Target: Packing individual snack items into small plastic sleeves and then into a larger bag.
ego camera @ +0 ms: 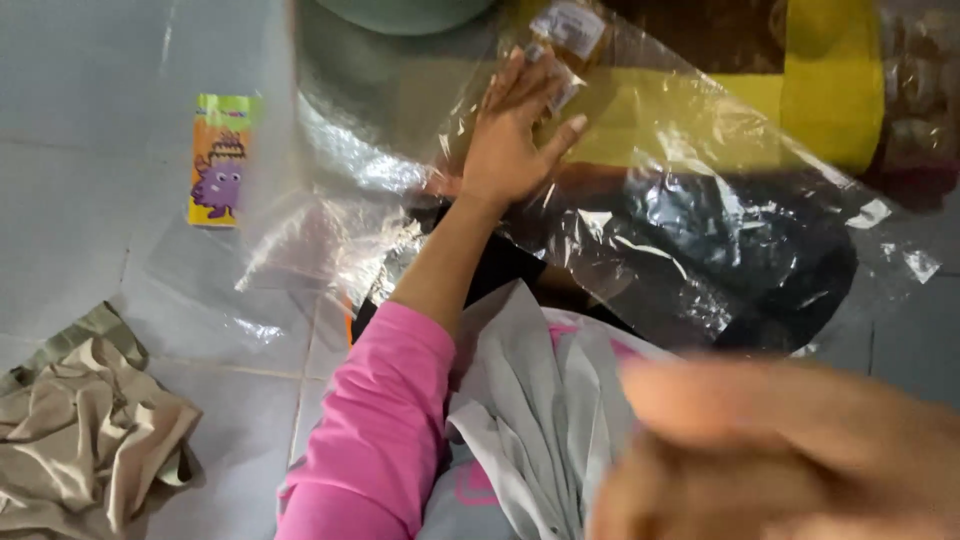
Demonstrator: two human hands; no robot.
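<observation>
- Blurred and very close, the right hand [790,455] fills the lower right of the frame; whether its grip is wide or narrow cannot be told.
- Left hand [512,130], at upper centre, lies flat with fingers spread wide on a clear plastic sheet [690,170], pressing it and holding nothing.
- That sheet is thin, glossy and crinkled, stretching from centre to the right edge, with bright glints along its folds.
- Under the fingertips sits a small packet [568,30] with a pale label, seen through the plastic.
- A smooth pink sleeve [385,430] covers the left forearm at lower centre.
- Pale grey folded cloth [545,400] lies just beside the sleeve, soft and creased.
- Beneath the sheet show a dark rounded shape [760,270] and a yellow band [825,80].
- Crumpled beige fabric [85,440] lies at lower left.
- A small colourful rectangular carton [220,160] with a purple cartoon figure lies at upper left.
- All rests on a floor [80,90] of pale grey tiles with thin joints.
</observation>
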